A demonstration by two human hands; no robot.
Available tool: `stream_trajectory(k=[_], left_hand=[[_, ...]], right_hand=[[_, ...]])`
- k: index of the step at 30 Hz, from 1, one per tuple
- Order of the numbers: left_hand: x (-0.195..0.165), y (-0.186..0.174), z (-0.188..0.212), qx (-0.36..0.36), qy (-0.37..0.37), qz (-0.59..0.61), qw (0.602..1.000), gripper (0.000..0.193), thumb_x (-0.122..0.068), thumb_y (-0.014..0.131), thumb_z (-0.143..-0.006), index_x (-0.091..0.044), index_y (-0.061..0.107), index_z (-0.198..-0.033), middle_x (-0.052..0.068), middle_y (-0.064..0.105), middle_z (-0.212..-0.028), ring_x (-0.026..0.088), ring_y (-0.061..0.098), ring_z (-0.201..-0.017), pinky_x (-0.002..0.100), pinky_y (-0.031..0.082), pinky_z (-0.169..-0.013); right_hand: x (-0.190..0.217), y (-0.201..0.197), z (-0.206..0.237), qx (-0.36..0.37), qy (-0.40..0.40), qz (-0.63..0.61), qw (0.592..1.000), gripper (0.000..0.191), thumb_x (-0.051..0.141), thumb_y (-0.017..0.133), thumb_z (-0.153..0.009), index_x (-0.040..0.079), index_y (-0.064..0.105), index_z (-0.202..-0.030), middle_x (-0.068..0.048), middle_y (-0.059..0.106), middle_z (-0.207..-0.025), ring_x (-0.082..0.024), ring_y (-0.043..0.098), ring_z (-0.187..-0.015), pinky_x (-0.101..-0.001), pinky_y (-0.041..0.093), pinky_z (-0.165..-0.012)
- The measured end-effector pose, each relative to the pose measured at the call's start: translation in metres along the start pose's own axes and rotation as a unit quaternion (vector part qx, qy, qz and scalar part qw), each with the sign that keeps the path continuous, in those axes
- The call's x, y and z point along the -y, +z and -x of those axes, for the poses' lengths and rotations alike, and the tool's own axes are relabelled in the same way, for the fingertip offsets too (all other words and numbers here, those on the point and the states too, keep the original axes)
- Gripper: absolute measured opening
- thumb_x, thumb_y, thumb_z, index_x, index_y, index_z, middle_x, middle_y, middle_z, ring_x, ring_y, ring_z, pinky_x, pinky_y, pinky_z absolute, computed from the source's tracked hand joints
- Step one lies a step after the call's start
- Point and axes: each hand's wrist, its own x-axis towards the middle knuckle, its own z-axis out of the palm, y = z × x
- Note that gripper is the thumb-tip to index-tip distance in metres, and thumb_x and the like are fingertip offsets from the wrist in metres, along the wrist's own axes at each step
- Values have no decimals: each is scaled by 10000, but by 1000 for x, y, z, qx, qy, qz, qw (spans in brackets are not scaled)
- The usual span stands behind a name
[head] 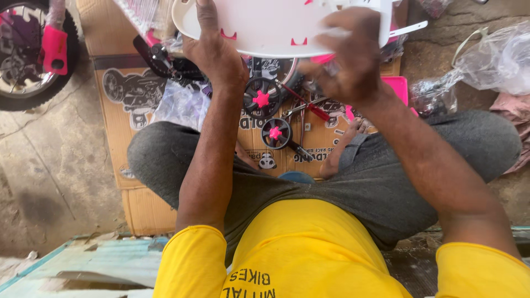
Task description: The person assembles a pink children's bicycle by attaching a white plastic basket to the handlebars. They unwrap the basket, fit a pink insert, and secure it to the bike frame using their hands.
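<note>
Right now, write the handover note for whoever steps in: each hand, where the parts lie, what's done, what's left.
Left hand: grips the left rim of the white plastic panel, held up over the lap.
Right hand: on the panel's right side, blurred; grip unclear.
On the flattened cardboard box: two small black wheels with pink hubs, red-handled pliers.
Done: parts are unpacked.
Left: the small wheels lie loose, unmounted.
</note>
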Motion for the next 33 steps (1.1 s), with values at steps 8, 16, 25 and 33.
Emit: stream_trajectory(k=[8, 16, 25, 33], left_hand=[[16, 14, 12, 23, -16, 41, 999, 534, -390, 711, -1033, 98, 606, -1223, 125, 680, -1054, 197, 693, -977, 374, 609, -866], [30, 16, 15, 15, -123, 81, 989, 529, -404, 718, -964, 64, 605, -1185, 149, 670, -1002, 222, 681, -874, 389, 589, -782], [29, 16, 34, 74, -183, 14, 980, 738, -560, 717, -958, 109, 536, -1213, 195, 603, -1042, 304, 679, -1002, 519, 638, -922], [5, 22, 35, 179, -199, 72, 961, 856, -696, 651, -883, -56, 428, -1406, 132, 578, -1245, 224, 684, -1098, 438, 655, -920]], right_hand=[[7, -7, 19, -71, 542, -529, 649, 495, 231, 756, -925, -79, 614, -1283, -210, 720, -1122, -314, 749, -978, -442, 653, -738], [-6, 0, 20, -20, 527, -560, 639, 535, 273, 787, -968, -87, 581, -1306, -210, 717, -1174, -285, 760, -1040, -416, 686, -807], [-10, 21, 40, 4, 546, -524, 654, 490, 249, 734, -996, -78, 568, -1321, -174, 727, -1163, -242, 759, -1008, -359, 679, -745], [8, 53, 61, -24, 231, -46, 972, 567, -3, 540, -1076, 128, 394, -1609, -200, 489, -1571, -312, 665, -1273, -323, 636, -969]])
